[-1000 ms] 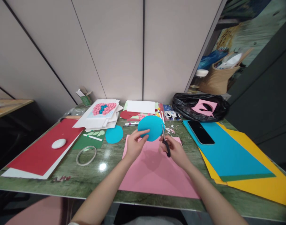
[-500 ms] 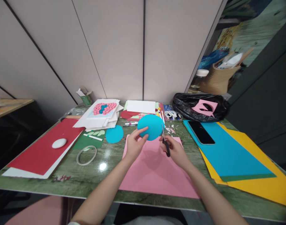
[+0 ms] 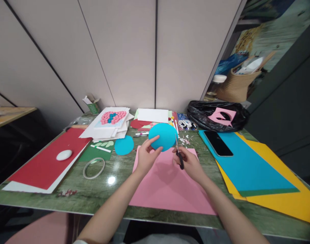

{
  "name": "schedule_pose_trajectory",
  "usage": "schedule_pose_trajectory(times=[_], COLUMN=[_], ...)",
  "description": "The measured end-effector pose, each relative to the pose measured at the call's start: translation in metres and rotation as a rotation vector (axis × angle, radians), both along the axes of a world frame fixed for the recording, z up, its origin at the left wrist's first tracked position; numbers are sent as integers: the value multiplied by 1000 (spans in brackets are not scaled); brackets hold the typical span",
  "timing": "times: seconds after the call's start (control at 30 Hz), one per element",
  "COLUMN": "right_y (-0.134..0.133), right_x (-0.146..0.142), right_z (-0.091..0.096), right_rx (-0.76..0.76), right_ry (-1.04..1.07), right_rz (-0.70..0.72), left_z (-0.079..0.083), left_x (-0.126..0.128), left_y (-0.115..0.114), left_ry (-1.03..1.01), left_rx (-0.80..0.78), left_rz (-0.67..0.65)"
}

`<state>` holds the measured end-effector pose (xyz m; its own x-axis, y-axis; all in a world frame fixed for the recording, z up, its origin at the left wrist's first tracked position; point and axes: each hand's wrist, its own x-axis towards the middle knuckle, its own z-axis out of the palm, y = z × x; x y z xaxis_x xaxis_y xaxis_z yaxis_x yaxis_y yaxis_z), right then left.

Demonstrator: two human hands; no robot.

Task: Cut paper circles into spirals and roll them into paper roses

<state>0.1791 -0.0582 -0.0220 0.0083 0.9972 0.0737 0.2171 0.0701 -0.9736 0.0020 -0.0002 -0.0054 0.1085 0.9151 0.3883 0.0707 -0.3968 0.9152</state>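
Between thumb and fingers, my left hand (image 3: 148,154) pinches a blue paper circle (image 3: 163,135) by its lower left edge, raised above the table. My right hand (image 3: 189,161) grips black-handled scissors (image 3: 179,156), their blades up against the circle's right edge. Whether the blades are parted is hard to see. Below both hands lies a pink paper sheet (image 3: 167,189). To the left, a second blue paper circle (image 3: 124,145) rests flat on the table.
On the left are red paper (image 3: 43,166), a white oval object (image 3: 64,155) and a tape roll (image 3: 94,168). A phone (image 3: 218,144) lies on blue paper (image 3: 251,169) at the right. Behind it sits a black plastic bag (image 3: 198,113). Paper scraps (image 3: 185,139) lie beyond the scissors.
The blue circle in my left hand has shifted very slightly up and turned a little, and the left thumb has moved slightly right. My right hand and the scissors stay nearly in place.
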Motion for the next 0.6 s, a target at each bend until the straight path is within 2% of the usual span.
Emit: schedule_pose_trajectory(times=[0.27, 0.6], right_y=[-1, 0], right_x=[1, 2], right_z=[-1, 0], right_rx=[12, 21], right_ry=[-37, -41], right_rz=[1, -34], left_z=[3, -2], left_x=[0, 0], left_y=[-2, 0], left_ry=[38, 6], left_rx=[-11, -62], left_rz=[49, -82])
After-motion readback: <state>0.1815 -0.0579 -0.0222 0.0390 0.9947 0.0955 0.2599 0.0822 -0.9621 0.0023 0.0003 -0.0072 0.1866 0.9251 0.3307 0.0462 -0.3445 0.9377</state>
